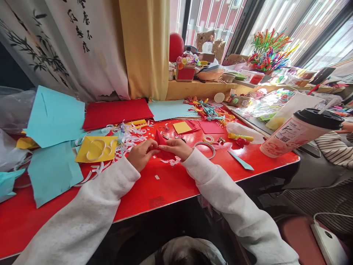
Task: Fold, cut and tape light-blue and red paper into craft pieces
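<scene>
Between my two hands is a piece of folded red paper (160,138), its pointed tip standing up above my fingers. My left hand (143,153) pinches it from the left with thumb and finger. From the other side my right hand (177,148) grips it, fingers closed and nearly touching the left ones. My fingers hide much of the lower part. Scissors (166,136) lie just behind my right hand, partly covered. Curled white paper strips (132,135) are heaped left of my hands. A yellow sheet (95,149) with pale paper loops lies further left.
Blue sheets (56,117) and a red paper stack (118,113) cover the left and back. At right are a tape roll (204,150), a glue stick (241,137), a blue paper strip (240,161) and a tall cup (295,134). Another person's striped sleeve (335,147) shows far right.
</scene>
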